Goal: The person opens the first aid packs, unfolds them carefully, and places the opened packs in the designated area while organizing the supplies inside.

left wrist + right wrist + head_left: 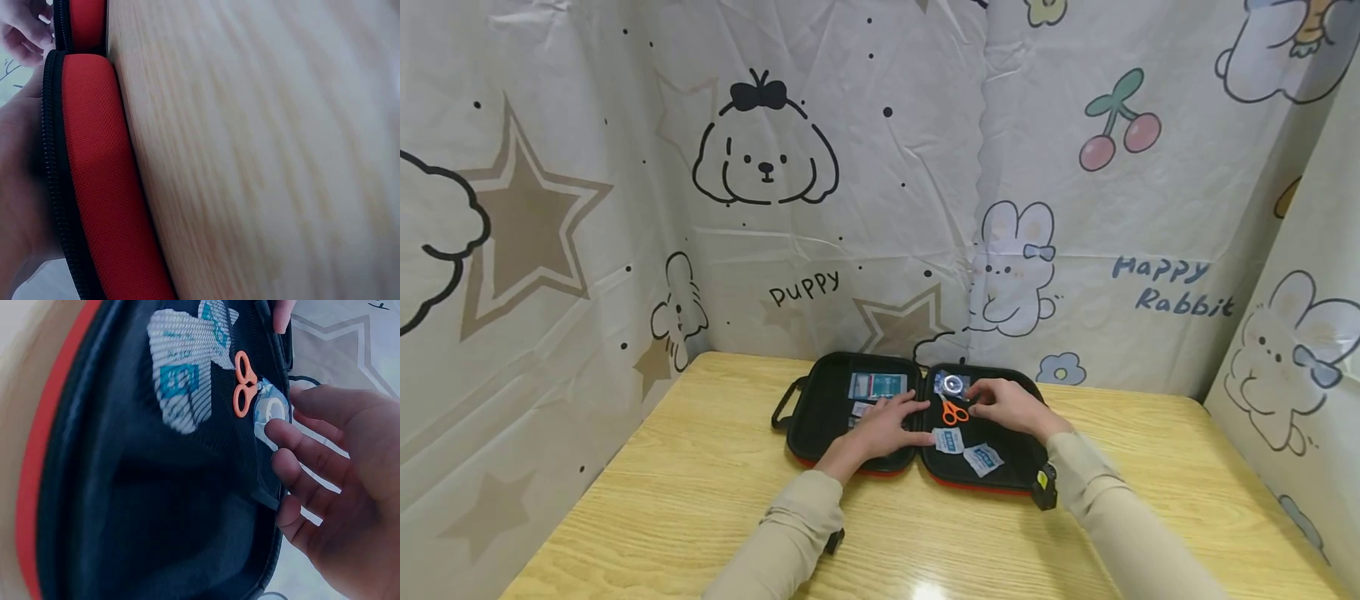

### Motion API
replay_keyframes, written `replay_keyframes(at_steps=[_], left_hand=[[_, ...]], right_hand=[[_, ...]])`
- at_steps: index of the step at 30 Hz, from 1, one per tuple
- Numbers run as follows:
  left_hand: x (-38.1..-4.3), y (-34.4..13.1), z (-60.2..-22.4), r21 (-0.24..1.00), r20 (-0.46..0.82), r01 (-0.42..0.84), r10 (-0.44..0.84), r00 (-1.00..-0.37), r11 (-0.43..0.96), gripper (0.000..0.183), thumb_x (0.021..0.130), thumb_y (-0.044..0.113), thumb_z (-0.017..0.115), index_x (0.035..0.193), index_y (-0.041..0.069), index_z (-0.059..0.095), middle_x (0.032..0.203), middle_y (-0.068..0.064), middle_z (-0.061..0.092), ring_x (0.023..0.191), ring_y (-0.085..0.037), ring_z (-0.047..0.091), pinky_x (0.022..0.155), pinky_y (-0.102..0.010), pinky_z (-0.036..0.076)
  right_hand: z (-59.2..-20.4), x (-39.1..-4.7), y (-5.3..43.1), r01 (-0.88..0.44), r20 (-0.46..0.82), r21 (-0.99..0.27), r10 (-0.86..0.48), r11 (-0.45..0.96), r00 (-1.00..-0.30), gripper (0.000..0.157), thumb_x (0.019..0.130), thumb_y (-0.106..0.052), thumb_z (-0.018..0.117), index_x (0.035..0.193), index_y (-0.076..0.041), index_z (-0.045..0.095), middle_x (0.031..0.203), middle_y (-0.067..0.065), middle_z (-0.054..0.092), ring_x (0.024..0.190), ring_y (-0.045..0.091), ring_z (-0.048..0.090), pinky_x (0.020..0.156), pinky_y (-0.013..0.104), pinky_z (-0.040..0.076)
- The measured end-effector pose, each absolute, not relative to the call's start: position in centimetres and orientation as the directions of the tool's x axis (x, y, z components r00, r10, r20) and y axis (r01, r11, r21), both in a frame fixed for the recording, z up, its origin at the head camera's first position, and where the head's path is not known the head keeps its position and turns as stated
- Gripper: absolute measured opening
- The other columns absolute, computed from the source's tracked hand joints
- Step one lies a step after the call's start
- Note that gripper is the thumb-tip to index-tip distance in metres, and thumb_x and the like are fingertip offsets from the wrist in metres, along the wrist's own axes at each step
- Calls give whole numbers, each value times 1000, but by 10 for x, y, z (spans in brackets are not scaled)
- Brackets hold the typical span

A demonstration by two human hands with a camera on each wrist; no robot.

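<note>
A zippered case with black lining and red outside lies opened flat on the table. My left hand rests over its left half and hinge, fingers spread, thumb reaching toward a white packet with blue print. Another such packet lies in the right half. Orange-handled scissors sit in that half, below a round white roll in clear wrapping. My right hand is beside the roll, fingers loosely bent, thumb and index apart at the wrapping's edge. A teal-and-white flat pack lies in the left half, partly near my left fingers.
The wooden table extends in front and to both sides. A printed curtain hangs close behind the case and along both sides. The case's black handle sticks out left. A small black device shows below my right wrist.
</note>
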State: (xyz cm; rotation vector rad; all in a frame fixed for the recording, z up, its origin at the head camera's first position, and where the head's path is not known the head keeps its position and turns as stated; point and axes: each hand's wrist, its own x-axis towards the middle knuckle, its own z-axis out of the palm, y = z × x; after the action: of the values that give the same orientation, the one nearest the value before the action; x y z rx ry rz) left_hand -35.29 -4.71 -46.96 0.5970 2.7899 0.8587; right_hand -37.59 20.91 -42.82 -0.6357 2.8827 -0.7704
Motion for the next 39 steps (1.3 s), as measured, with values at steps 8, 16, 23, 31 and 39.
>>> replay_keyframes(at_steps=[8,16,23,31,39], left_hand=[[-352,-46,-470,564,-33,333,424,-905,756,70,88,60,65,149,31,46,164,-1,27,148,-46,22,114,-68,18],[-350,-46,-471,560,-36,334,424,-905,758,69,88,59,64,149,32,46,164,0,27,147,-42,25,113,-67,21],[-351,-46,-471,555,-27,346,432,-901,756,69,89,61,64,149,32,46,164,0,27,148,-45,24,113,-68,20],[-353,-46,-470,556,-21,344,426,-904,757,70,88,61,63,149,32,46,164,0,27,148,-47,22,114,-68,19],[-352,-47,-470,559,-33,334,422,-906,759,69,88,61,64,149,32,46,164,0,27,148,-46,22,113,-69,20]], right_hand=[[-433,-381,201,-374,29,-492,-414,786,-910,30,89,-19,71,114,-3,69,83,2,65,74,13,55,70,31,45],[-443,-388,194,-336,-7,-500,-391,799,-920,30,88,-19,72,113,-4,69,87,3,65,78,15,57,73,33,47],[-449,-389,181,-303,-67,-431,-364,850,-929,40,85,-28,78,116,-4,68,90,3,65,79,16,57,73,35,48],[-454,-392,175,-270,-57,-403,-318,875,-946,43,79,-26,83,115,-7,69,100,8,63,88,21,56,78,40,49],[-459,-393,175,-268,-28,-426,-309,864,-951,44,76,-25,85,113,-6,70,99,10,63,87,21,56,78,41,49]])
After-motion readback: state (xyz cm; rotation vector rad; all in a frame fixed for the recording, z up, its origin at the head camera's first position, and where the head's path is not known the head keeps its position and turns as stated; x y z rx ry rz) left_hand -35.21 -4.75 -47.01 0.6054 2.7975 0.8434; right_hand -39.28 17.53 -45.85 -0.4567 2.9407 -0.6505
